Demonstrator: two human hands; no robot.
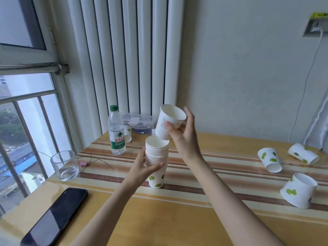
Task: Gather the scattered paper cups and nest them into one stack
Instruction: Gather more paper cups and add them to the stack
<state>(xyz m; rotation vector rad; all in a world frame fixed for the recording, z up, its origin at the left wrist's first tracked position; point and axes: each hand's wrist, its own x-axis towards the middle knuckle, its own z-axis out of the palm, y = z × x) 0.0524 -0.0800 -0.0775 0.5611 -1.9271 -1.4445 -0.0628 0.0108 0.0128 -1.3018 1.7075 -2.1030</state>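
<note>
Head view: left hand (142,170) gripped the nested stack of white leaf-print paper cups (156,160), standing on the striped tabletop (195,201). Right hand (182,134) pinched a single white paper cup (168,121), tilted just above the stack mouth. Step: nesting. Next, likely: level cup, seat it; approx. three loose cups (269,159) remained at right.

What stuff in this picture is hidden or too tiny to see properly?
- Stack, head view: the left hand covers its middle, so the cup count is unclear.
- Small print on the held cup: too tiny to read; the right hand hides its far side.
- Cup behind the water bottle: mostly hidden by it.
- Phone: its near end is cut off by the bottom edge.
</note>
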